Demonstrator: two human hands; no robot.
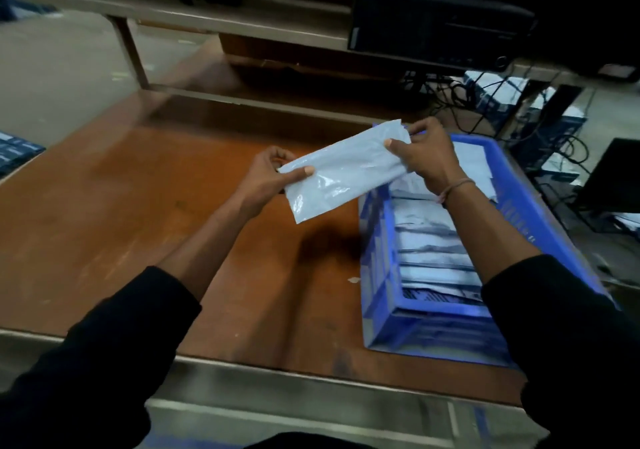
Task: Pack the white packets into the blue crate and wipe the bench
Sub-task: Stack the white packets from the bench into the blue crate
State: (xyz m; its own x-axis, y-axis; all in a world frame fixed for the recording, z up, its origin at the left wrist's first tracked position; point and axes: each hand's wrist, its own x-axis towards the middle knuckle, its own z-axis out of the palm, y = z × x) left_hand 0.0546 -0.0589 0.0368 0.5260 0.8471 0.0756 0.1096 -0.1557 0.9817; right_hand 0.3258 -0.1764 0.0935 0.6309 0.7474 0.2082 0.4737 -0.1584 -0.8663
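Observation:
I hold one white plastic packet (343,169) in the air over the brown bench (138,206), just left of the blue crate (377,275). My left hand (268,180) pinches its lower left end. My right hand (427,156) grips its upper right end, above the crate's far left corner. The packet is stretched slanting between both hands. Inside the crate, several white packets (433,251) stand stacked in a row; my right forearm hides part of them.
A small white scrap (354,279) lies on the bench beside the crate. A raised shelf (207,15) with a black computer case (433,26) runs along the back. Cables and boxes (502,102) crowd the floor at right. A dark box (14,152) sits at the far left.

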